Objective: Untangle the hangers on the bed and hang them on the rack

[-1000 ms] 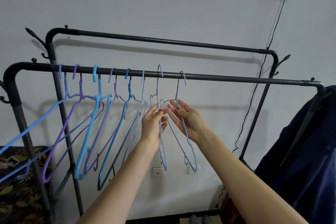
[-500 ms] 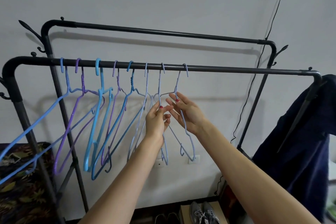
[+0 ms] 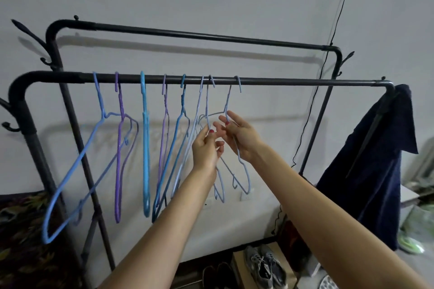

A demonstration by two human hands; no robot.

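Observation:
Several blue and purple wire hangers hang from the front bar of a black clothes rack (image 3: 293,82). The two rightmost are pale blue. My left hand (image 3: 206,145) pinches the neck of the second-to-last hanger (image 3: 207,105) between thumb and fingertips. Just right of it, my right hand (image 3: 239,134) has its fingers curled round the shoulder wire of the last hanger (image 3: 243,171). Both hooks sit over the bar. My two hands almost touch below the bar. The bed with the tangled hangers is out of view.
A dark blue garment (image 3: 380,159) drapes over the rack's right end. A second, higher bar (image 3: 187,35) runs behind. Shoes (image 3: 263,265) lie on the floor under the rack. A patterned dark fabric (image 3: 21,230) sits at lower left, and a black cable (image 3: 328,54) runs down the wall.
The view has tilted down, showing shoes on the floor. My hands have stayed on the two rightmost hangers, shifting slightly on the wires; the other hangers swing a little.

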